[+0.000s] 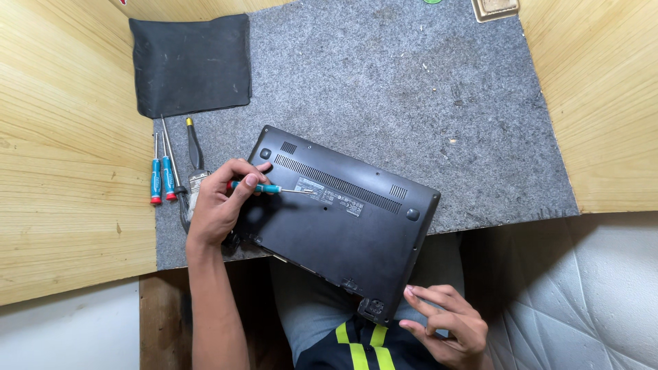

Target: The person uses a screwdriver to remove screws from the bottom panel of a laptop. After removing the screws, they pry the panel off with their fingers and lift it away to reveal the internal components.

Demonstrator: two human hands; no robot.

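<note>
Your left hand is closed around a small teal screwdriver whose tip rests on the upturned black laptop on the grey mat; keep the shaft upright while your right hand, fingers loosely curled, steadies the near corner.

Bright, even light falls from above, with no harsh glare. The wooden walls glow warm at left and right. The grey felt mat shows its fibres sharply; focus holds across the view. The upturned black laptop takes only a dull sheen. Soft shadow gathers beneath the desk's near edge. Straight edges bow slightly toward the frame's corners.
</note>
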